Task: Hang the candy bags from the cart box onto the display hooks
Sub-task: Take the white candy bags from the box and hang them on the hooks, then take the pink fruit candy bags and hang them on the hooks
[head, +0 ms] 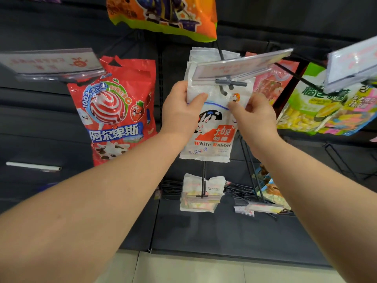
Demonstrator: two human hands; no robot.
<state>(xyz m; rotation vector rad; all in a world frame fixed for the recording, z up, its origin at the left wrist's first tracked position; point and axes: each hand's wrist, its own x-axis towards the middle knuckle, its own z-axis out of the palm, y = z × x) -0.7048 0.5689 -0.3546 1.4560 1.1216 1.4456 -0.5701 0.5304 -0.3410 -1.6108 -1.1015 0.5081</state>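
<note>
A white White Rabbit candy bag (212, 137) hangs upright in front of the dark display wall, its top level with the tip of a grey display hook (229, 85). My left hand (180, 111) pinches the bag's upper left edge, thumb on the front. My right hand (253, 117) pinches its upper right part. More white bags hang behind it on the same hook. A clear price tag holder (240, 66) sits over the hook's end. The cart box is out of view.
A red lollipop bag (114, 111) hangs to the left, an orange bag (163, 15) above, pink and green-yellow bags (318, 111) to the right. Lower down, a small white bag (201, 193) hangs on another hook among bare wire hooks (244, 193). Pale floor tiles lie below.
</note>
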